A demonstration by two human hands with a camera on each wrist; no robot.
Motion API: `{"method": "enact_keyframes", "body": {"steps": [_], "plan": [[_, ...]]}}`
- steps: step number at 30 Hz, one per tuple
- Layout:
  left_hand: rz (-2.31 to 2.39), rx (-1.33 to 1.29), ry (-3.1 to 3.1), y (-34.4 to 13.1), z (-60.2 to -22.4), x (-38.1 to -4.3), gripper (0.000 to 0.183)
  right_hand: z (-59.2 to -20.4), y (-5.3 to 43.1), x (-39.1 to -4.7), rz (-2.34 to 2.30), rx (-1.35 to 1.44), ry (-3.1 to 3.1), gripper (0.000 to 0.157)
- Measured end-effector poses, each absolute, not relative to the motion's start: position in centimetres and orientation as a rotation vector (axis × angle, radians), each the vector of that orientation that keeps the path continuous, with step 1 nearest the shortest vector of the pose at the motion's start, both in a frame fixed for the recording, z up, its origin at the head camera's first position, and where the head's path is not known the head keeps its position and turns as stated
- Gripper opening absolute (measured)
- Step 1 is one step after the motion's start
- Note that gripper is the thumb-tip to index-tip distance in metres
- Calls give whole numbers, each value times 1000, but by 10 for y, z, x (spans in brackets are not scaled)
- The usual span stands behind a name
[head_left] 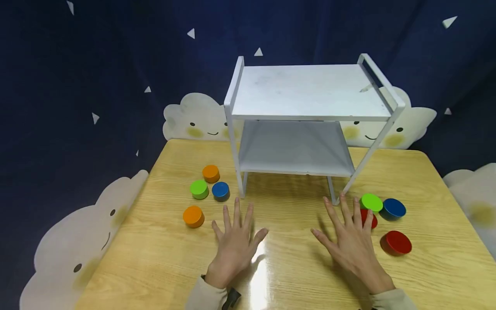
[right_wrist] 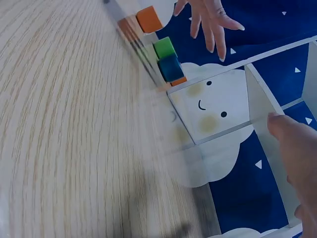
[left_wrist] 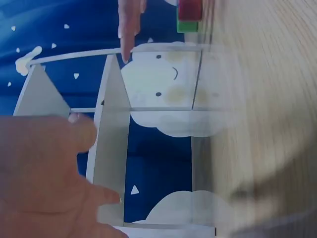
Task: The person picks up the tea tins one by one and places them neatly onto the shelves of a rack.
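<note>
My left hand [head_left: 234, 247] is held over the table with its fingers spread, holding nothing. Left of it lie small round blocks: an orange block [head_left: 193, 216] nearest, then a green block [head_left: 199, 189], a blue block [head_left: 220, 191] and a second orange block [head_left: 211, 173]. Likewise spread and holding nothing, my right hand [head_left: 350, 243] hovers beside the right group. There a red block [head_left: 395, 243] lies nearest me, with a blue block [head_left: 393, 209] and a green block [head_left: 371, 202] behind. Another red block [head_left: 373, 221] is partly hidden by the right fingers.
A white two-tier shelf [head_left: 310, 92] stands at the back middle of the wooden table [head_left: 286, 275], beyond both hands. Its lower board [head_left: 296, 148] sits raised on thin legs. Behind the table hangs a dark blue curtain [head_left: 128, 51] with clouds and triangles.
</note>
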State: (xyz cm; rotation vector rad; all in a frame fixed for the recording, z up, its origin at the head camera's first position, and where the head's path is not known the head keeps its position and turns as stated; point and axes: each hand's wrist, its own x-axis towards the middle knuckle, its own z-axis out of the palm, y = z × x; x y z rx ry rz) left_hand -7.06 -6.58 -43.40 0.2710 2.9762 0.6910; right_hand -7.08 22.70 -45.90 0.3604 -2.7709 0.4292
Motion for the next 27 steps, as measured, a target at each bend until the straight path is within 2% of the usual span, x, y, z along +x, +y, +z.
{"method": "enact_keyframes", "body": {"steps": [4, 8, 12, 15, 27], "plan": [[1016, 126, 2922, -79, -420, -85, 71, -458, 230, -70, 458, 352, -2749, 81], [1242, 26, 3064, -94, -397, -109, 59, -460, 238, -68, 525, 302, -2679, 71], [1338, 30, 3212, -94, -376, -128, 45, -466, 251, -67, 567, 147, -2600, 61], [1429, -29, 3238, -86, -367, -140, 40, -469, 258, -67, 584, 1, -2605, 60], [1380, -84, 3178, -67, -395, -196, 39, -480, 280, -56, 580, -370, -2776, 59]]}}
